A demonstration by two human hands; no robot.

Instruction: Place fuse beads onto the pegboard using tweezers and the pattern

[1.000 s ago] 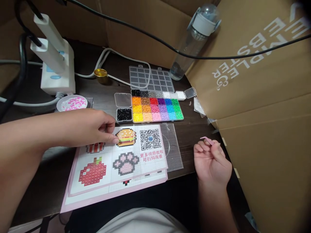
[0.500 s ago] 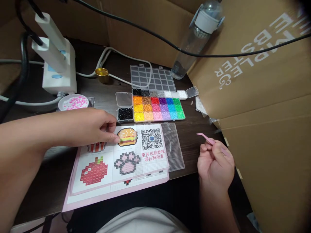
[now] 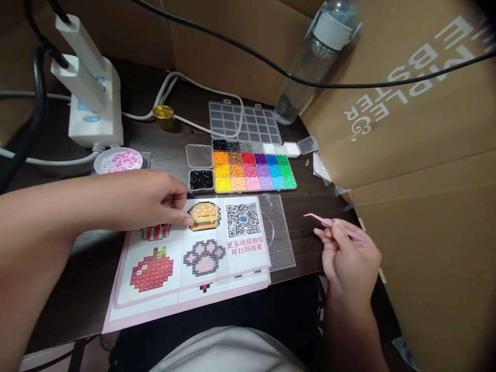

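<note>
My left hand (image 3: 165, 199) lies over the printed bead pattern sheet (image 3: 176, 261), its thumb touching the sheet by the hamburger picture (image 3: 204, 216). Its thumb and index finger are apart; the other fingers are partly hidden. Away from the sheet, my right hand (image 3: 349, 258) grips pink tweezers (image 3: 346, 231), whose bent tips point left in the air. A clear pegboard (image 3: 285, 243) overlaps the sheet's right part. Beyond the sheet stands a bead box (image 3: 253, 173) with many colours in compartments. Beside it is a small box of black beads (image 3: 201, 180) with its lid open.
A white dish of pink and white beads (image 3: 119, 161) stands behind my left forearm, near a power strip (image 3: 96, 121). Farther back are a gold cup (image 3: 163, 118) and a water bottle (image 3: 306, 77). Cardboard walls (image 3: 418, 155) enclose the desk; a black cable (image 3: 248, 50) crosses above.
The tweezers' tips have moved left and the tool now lies flatter as my right hand has turned. My left hand has stayed at the hamburger picture. The whole view has shifted slightly.
</note>
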